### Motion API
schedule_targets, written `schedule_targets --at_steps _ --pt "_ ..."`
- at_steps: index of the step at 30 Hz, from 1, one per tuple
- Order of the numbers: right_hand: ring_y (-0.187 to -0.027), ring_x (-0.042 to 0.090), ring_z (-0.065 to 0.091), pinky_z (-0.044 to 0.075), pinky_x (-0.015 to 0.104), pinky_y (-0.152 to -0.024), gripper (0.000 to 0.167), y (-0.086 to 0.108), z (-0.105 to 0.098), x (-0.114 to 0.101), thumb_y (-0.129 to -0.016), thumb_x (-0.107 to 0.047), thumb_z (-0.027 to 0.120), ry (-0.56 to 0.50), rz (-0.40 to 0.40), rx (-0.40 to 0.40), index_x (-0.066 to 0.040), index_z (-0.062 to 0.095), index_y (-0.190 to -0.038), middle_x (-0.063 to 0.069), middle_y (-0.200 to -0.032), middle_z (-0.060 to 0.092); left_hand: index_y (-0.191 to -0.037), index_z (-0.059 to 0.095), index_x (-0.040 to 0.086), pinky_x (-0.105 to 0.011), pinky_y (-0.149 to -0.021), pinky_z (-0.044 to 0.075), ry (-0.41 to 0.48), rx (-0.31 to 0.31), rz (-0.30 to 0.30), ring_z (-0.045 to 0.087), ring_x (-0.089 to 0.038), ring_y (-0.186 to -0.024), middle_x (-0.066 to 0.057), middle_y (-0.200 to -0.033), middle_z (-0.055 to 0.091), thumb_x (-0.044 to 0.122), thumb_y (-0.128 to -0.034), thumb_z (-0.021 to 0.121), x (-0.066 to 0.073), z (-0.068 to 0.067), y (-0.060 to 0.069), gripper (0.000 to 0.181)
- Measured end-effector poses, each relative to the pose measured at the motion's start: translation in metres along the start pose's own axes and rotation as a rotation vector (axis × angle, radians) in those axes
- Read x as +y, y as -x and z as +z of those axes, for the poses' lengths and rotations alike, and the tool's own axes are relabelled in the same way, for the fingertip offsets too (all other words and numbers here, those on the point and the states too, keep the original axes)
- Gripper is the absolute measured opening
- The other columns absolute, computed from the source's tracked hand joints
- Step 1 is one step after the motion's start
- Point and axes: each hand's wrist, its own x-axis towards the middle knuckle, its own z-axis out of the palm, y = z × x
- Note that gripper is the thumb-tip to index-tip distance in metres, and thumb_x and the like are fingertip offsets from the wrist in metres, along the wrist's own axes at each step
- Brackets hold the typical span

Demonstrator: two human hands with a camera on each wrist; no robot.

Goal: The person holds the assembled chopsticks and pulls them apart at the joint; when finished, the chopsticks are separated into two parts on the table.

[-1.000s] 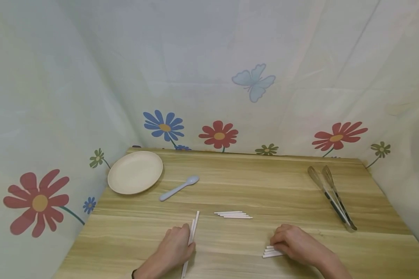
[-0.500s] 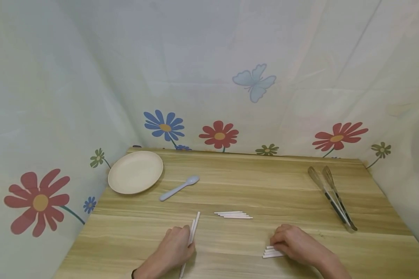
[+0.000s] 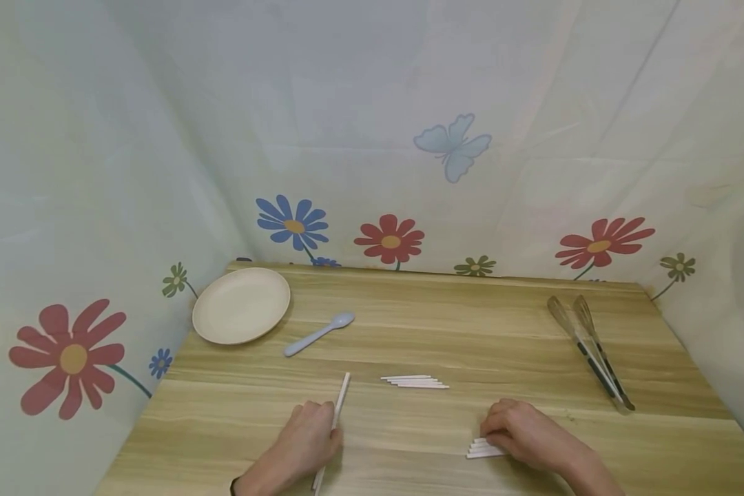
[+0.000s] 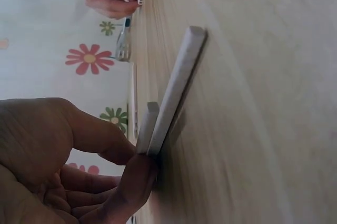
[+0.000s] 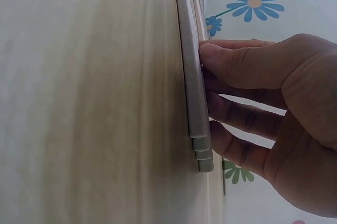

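Low on the table at left, my left hand [image 3: 306, 437] pinches two whitish chopsticks [image 4: 176, 87] between thumb and fingers. They lie side by side, with one end reaching further than the other. Over to the right, my right hand [image 3: 527, 432] holds a small bundle of several chopsticks [image 3: 483, 450] flat on the wood, thumb and fingertips along it. In the right wrist view, the ends of that bundle [image 5: 195, 97] are stepped. Between and beyond the hands lies another row of chopsticks [image 3: 415, 381], touched by neither hand.
A cream plate [image 3: 242, 306] sits at the table's back left corner. Near it lies a pale blue spoon [image 3: 318, 334]. Metal tongs [image 3: 589, 355] rest at the right. A flower-print curtain [image 3: 359, 138] encloses the table's back and sides.
My left hand has shifted slightly left with its chopsticks, and only one far tip now shows in the head view where two showed before. My right hand and its bundle have stayed put.
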Motion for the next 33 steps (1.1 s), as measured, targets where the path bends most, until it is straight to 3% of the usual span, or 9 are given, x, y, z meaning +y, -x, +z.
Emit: schedule_targets --at_steps 13,19,27,33 --pt "-0.079 -0.003 0.056 0.049 0.021 -0.067 0.014 -0.003 -0.005 -0.002 -0.082 -0.009 0.074 -0.012 0.015 -0.032 -0.022 0.073 -0.086 -0.016 -0.085 0.064 -0.072 0.057 0.006 -0.02 -0.038 0.034 0.02 -0.03 -0.002 0.043 -0.01 -0.047 0.001 -0.058 0.047 0.005 -0.0784 0.066 0.0 -0.004 0.0 0.011" --pt "-0.079 -0.004 0.055 0.049 0.021 -0.066 0.014 -0.004 -0.006 -0.003 -0.082 -0.008 0.073 -0.015 0.033 -0.045 -0.021 0.073 -0.086 -0.016 -0.084 0.063 -0.07 0.055 0.01 -0.021 -0.04 0.035 0.013 0.018 0.034 0.043 -0.009 -0.048 0.003 -0.059 0.047 0.006 -0.0777 0.067 0.001 -0.006 -0.001 0.015" --pt "-0.079 -0.002 0.057 0.05 0.02 -0.069 0.016 -0.009 -0.005 -0.005 -0.08 -0.007 0.074 0.041 -0.005 0.038 -0.022 0.071 -0.086 -0.016 -0.084 0.063 -0.067 0.054 0.012 -0.021 -0.041 0.035 -0.025 0.102 0.103 0.043 -0.008 -0.049 0.004 -0.058 0.049 0.005 -0.0748 0.067 0.003 -0.008 -0.01 0.017" --pt "-0.079 0.002 0.059 0.051 0.021 -0.07 0.015 -0.016 -0.007 -0.007 -0.079 -0.007 0.075 0.056 -0.034 0.095 -0.017 0.072 -0.088 -0.011 -0.084 0.065 -0.073 0.06 0.01 -0.02 -0.044 0.036 -0.039 0.113 0.134 0.045 -0.006 -0.051 0.004 -0.062 0.054 0.006 -0.0762 0.068 0.007 -0.008 -0.019 0.009"
